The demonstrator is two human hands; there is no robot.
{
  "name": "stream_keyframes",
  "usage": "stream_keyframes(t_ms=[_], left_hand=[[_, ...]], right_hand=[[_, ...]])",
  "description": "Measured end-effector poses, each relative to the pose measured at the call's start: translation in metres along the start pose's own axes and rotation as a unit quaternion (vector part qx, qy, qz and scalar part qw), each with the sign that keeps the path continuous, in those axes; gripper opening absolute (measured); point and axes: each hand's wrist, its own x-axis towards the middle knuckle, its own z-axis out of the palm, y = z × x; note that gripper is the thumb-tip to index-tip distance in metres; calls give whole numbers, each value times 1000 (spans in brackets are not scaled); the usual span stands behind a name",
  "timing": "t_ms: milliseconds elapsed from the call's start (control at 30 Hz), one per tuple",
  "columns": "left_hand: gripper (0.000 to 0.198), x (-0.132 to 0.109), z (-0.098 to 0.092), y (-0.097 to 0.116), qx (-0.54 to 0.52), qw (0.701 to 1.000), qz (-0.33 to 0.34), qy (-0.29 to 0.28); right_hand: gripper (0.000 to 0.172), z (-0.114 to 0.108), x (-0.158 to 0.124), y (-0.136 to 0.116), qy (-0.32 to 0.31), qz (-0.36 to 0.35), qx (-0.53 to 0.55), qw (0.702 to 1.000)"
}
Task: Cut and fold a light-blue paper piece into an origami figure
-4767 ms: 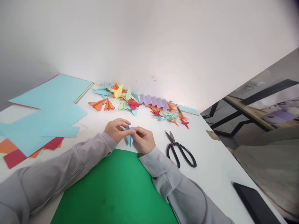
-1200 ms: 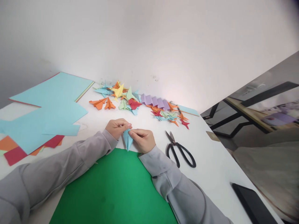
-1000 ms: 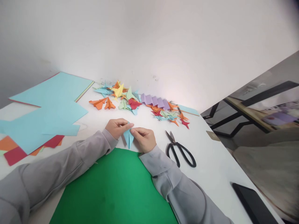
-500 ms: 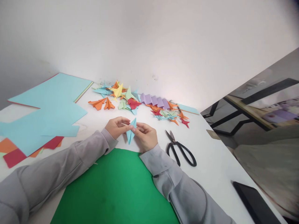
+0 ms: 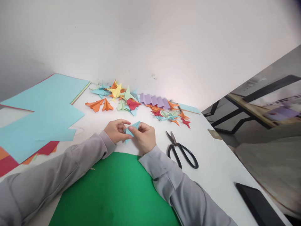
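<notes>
A small piece of folded light-blue paper (image 5: pixel 135 125) is up in front of me, its pointed end to the upper right. My right hand (image 5: pixel 147 136) pinches it, thumb on the near face and fingers curled behind. On its left side, my left hand (image 5: pixel 117 131) has its thumb at the paper's lower edge and its fingers bent around the left edge. Part of the paper is hidden by the fingers. Just below both hands lies a green sheet (image 5: pixel 113 188) on the white table.
Black-handled scissors (image 5: pixel 175 143) lie right of my hands, a dark phone-like device (image 5: pixel 258 201) nearer me. Behind are folded paper pieces (image 5: pixel 116 91) in many colours and a purple pleated strip (image 5: pixel 154 101). Light-blue sheets (image 5: pixel 51 91) cover the left side, over red and orange paper (image 5: pixel 48 147).
The blue paper has turned from nearly upright to slanting right. My left thumb has moved down from its middle to the lower edge. The view has shifted slightly.
</notes>
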Motion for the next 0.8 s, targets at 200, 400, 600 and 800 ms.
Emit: stream_keyframes(t_ms=[200,400,600,800], left_hand=[[60,4,-3,2,1,1000,-16,-3],[61,5,-5,1,-5,999,-22,-29],[56,3,-1,-1,7,1000,-2,-20],[55,2,-1,-1,40,999,4,-34]], right_hand=[[19,4,12,3,18,13,76,997],[21,1,14,6,30,40,112,992],[26,-4,13,1,-66,63,53,994],[25,-3,14,0,-66,65,40,995]])
